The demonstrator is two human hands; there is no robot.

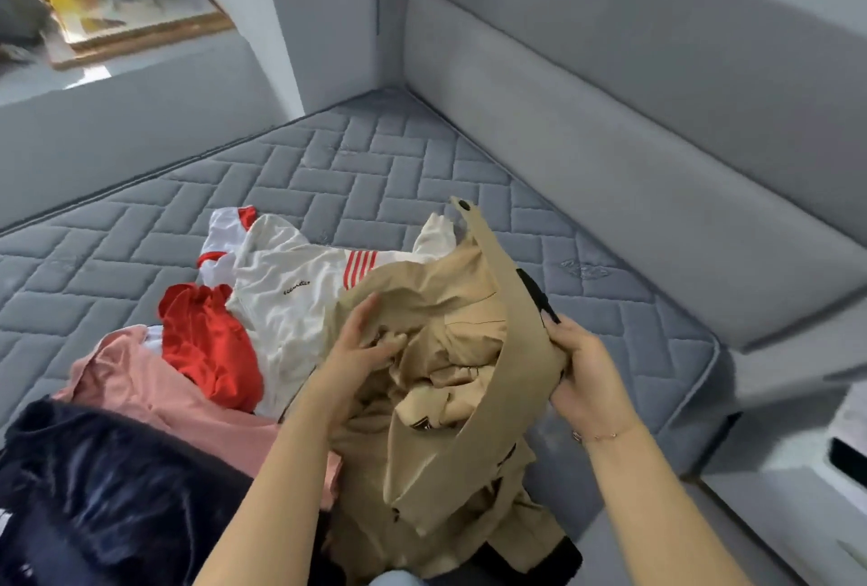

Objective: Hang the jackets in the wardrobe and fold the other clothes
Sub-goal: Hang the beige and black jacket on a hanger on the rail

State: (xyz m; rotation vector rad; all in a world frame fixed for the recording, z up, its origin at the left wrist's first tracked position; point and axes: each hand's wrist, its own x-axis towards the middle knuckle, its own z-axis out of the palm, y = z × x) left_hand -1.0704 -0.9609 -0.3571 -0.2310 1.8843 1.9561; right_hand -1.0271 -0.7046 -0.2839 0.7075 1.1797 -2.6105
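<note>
though heaped — grey quilted mattress [375, 172]

Grey quilted mattress [375, 172] beside a padded grey headboard [610, 125], wooden-framed window sill [140, 29]

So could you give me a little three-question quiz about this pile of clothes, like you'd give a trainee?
1. True or false: both hands, left and right, hold the beige jacket.
2. Which garment lies nearest the beige jacket's left side: A) white shirt with red stripes, B) pink garment, C) dark fuzzy garment?
3. What surface do the clothes lie on?

Key: 1 true; 2 A; 3 the grey quilted mattress.
</note>
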